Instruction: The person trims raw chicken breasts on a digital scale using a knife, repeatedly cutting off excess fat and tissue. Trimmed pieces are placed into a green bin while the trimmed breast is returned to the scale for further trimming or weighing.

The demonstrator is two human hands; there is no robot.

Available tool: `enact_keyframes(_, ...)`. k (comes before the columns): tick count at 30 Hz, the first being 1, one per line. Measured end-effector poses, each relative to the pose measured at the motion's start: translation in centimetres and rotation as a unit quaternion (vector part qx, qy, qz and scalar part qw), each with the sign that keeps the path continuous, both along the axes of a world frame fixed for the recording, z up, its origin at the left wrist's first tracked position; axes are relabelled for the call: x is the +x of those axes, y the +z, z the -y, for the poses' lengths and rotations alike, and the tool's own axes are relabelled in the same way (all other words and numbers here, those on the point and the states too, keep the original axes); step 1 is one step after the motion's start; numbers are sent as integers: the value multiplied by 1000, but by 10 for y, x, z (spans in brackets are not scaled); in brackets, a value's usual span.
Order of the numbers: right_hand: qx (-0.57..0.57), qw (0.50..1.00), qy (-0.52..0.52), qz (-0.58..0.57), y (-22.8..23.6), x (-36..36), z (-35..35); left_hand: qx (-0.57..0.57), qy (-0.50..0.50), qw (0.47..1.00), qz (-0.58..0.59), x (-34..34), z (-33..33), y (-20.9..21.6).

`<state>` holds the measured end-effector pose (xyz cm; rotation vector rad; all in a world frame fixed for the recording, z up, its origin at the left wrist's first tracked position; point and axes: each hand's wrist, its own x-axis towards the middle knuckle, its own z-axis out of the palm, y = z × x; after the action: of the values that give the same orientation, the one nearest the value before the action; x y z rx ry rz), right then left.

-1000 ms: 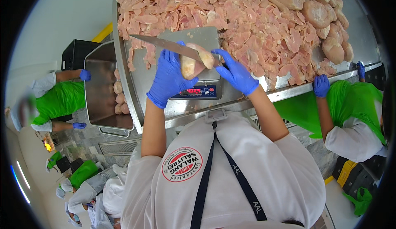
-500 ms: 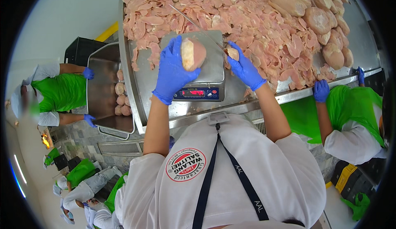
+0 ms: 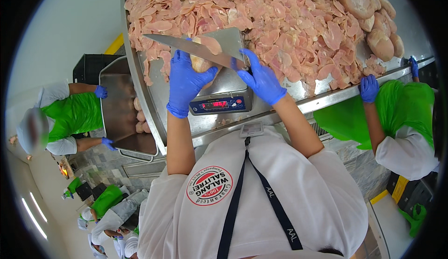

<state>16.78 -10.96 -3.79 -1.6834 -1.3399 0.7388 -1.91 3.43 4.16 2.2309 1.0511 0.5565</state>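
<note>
My blue-gloved left hand [image 3: 186, 84] grips a rounded lump of pink and whitish meat [image 3: 199, 66] from its left and near side, above the steel plate of a digital scale [image 3: 232, 82]. In my gloved right hand [image 3: 262, 82] is a long knife [image 3: 179, 45]; its handle is mostly hidden by the fingers. The broad blade slants across the lump, its tip pointing to the far left. A thin pink flap of meat [image 3: 212, 45] shows just beyond the blade, on top of the lump; whether it is cut free I cannot tell.
A pile of thin meat slices [image 3: 298, 39] covers much of the steel table [image 3: 156, 98], with large meat lumps [image 3: 359, 2] at far right. A steel tub [image 3: 116, 105] with several lumps stands left, a co-worker's gloved hands on it. Another co-worker's hand [image 3: 369, 88] rests on the right edge.
The knife has swung from beyond the lump to lie across it, its blade turned broadside. My right hand has moved left and a little nearer. The lump has shifted left with my left hand.
</note>
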Motion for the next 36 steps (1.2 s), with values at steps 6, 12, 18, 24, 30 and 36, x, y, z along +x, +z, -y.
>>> enact_keyframes(6,-8,997,68,-26,40,-5,-51,-17,-33,999,1,-1,2,12)
enact_keyframes(12,-7,993,79,-90,26,3,-36,61,-43,996,-53,-12,-1,-2)
enact_keyframes(18,-19,980,110,-163,48,6,-57,50,-83,995,-29,-18,-8,-2)
enact_keyframes(24,-14,983,98,-155,30,9,-43,39,-105,993,-34,-21,-13,-3)
enact_keyframes(30,-39,962,127,-237,43,13,-60,28,-130,990,-35,-15,-3,5)
enact_keyframes(36,-126,912,171,-351,43,27,-37,62,-179,981,-32,-18,2,9)
